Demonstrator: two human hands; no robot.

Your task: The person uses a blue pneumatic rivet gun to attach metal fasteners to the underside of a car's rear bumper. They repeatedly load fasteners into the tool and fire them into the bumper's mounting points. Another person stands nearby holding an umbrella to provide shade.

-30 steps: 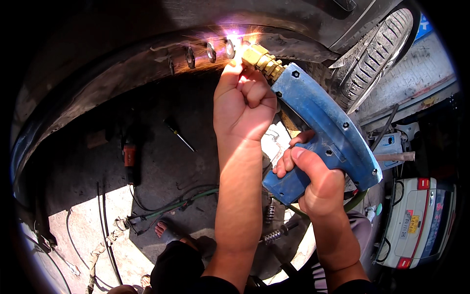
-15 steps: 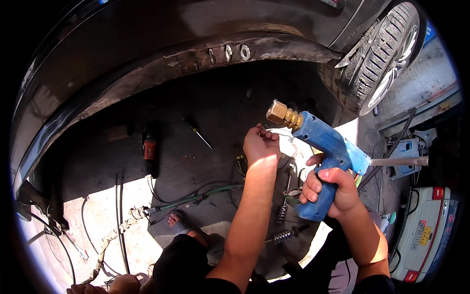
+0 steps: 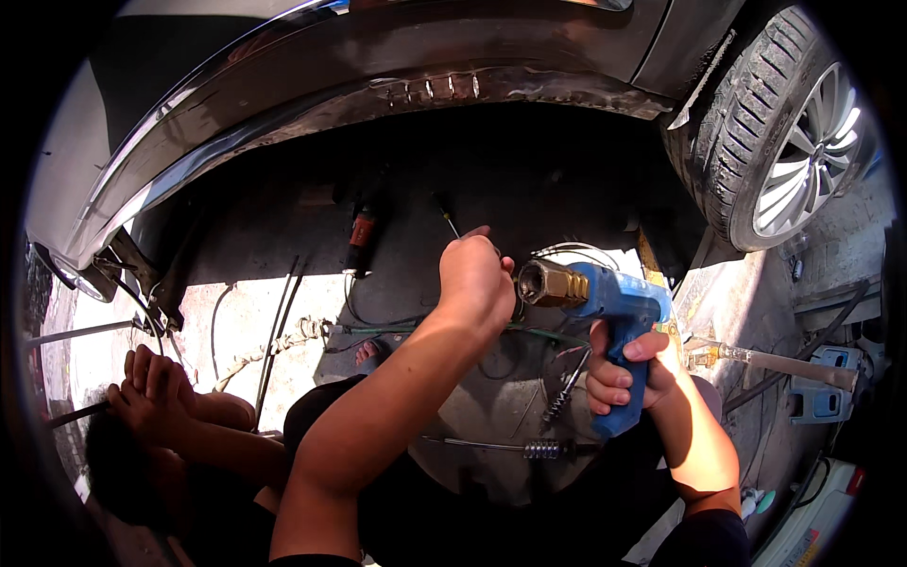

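Grips the blue gun (image 3: 624,302) round its handle (image 3: 620,418) with the right hand (image 3: 659,367), leaving the brass nozzle (image 3: 562,283) free beside the left hand (image 3: 475,283), curled, too turned away to tell if pinching anything.

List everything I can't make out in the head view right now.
In the head view:
- whether the left grip holds anything: the back of the hand hides it
- the front of the blue gun's handle: covered by the right grip
- most of the pale car: cut off by the rim
- the red tool's far end: lost in shadow
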